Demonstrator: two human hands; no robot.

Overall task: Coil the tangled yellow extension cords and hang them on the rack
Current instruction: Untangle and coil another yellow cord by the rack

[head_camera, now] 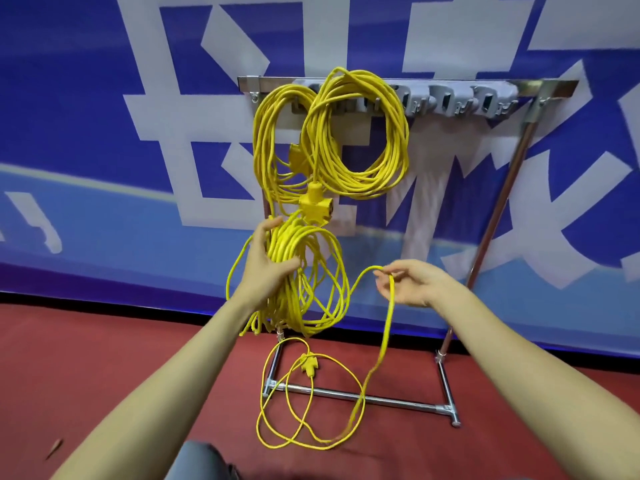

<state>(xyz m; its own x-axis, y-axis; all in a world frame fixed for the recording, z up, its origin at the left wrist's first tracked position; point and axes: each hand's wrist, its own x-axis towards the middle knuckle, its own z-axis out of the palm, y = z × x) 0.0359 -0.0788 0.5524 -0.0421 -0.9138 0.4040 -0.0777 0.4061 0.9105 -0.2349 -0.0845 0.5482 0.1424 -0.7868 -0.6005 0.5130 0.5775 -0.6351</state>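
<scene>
Left hand (268, 261) grips a bundle of yellow cord loops (285, 245), thumb across the front; right hand (412, 282) pinches a single strand of the same cord between thumb and fingertips, held out to the side at similar height. From the pinch the strand drops to the red floor (104, 358), where loose loops (311, 393) cross the rack's base bar and a yellow plug (309, 366) lies. Two coils hang from the rack (550, 87): a narrow coil (263, 143) at its left end and a rounder coil (396, 143) beside it, overlapping. A yellow multi-outlet socket (313, 204) dangles just above the held bundle. Blue banner (86, 133) behind.
</scene>
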